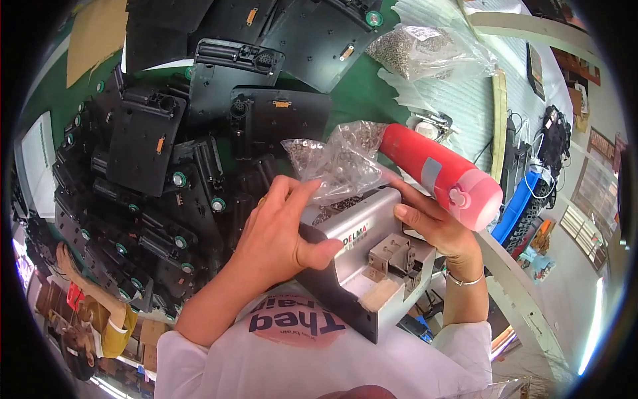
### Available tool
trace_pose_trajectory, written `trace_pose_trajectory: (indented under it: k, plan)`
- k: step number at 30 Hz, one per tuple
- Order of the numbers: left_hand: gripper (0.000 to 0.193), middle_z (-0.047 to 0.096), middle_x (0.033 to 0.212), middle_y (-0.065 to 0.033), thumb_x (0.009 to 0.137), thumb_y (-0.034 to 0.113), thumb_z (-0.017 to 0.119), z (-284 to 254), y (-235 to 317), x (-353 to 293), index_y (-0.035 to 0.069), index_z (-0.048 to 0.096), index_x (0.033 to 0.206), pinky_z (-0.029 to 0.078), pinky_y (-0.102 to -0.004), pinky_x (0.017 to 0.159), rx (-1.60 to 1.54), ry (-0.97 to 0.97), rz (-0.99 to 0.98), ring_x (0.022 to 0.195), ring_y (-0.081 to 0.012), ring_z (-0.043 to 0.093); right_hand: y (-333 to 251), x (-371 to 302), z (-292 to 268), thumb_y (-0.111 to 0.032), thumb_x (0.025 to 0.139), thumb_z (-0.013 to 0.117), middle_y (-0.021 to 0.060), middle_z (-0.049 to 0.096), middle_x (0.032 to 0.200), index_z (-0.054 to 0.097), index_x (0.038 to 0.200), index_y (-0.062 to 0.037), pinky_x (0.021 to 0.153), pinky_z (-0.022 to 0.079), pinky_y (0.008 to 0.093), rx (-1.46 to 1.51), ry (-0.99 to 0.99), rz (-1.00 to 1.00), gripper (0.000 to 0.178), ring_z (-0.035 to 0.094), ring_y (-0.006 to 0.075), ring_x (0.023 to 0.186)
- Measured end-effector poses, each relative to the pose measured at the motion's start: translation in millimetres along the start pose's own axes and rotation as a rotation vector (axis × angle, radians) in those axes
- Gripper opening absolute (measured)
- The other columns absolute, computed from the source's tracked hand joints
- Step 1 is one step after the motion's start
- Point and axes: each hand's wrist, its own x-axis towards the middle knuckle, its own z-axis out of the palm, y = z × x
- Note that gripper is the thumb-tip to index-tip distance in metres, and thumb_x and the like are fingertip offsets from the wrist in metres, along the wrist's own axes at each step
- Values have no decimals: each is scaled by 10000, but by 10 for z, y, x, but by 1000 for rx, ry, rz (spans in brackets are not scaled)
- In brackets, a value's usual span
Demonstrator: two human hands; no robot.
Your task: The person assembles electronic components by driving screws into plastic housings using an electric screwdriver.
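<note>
In front of my chest a grey metal housing stands tilted at the table's edge, with a cut-out holding small metal blocks. My right hand grips its right end, thumb on the near face and fingers behind. My left hand is at the housing's left end, fingers apart and bent beside a clear plastic bag of small metal parts. Its thumb points across the housing's left edge; whether it touches is unclear. Behind my right hand lies a red bottle with a pink translucent cap.
Black plastic housings with green-ringed round parts are heaped on the green tabletop at left and back. Another bag of small metal parts lies at the back right. At the lower left, another person's arm reaches toward the heap.
</note>
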Motion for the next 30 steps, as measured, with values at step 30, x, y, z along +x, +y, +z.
trace_pose_trajectory:
  k: [30]
  plan:
    - [1110,490,1119,-198,596,600,754,49,-42,-113,4,317,1424,480,-469,866,-72,1,26,1035,-406,551,15,-177,113,-186,977,579,59,595,1221,492,1382,-5,964,433,270,212,59,70,451,545,131,1108]
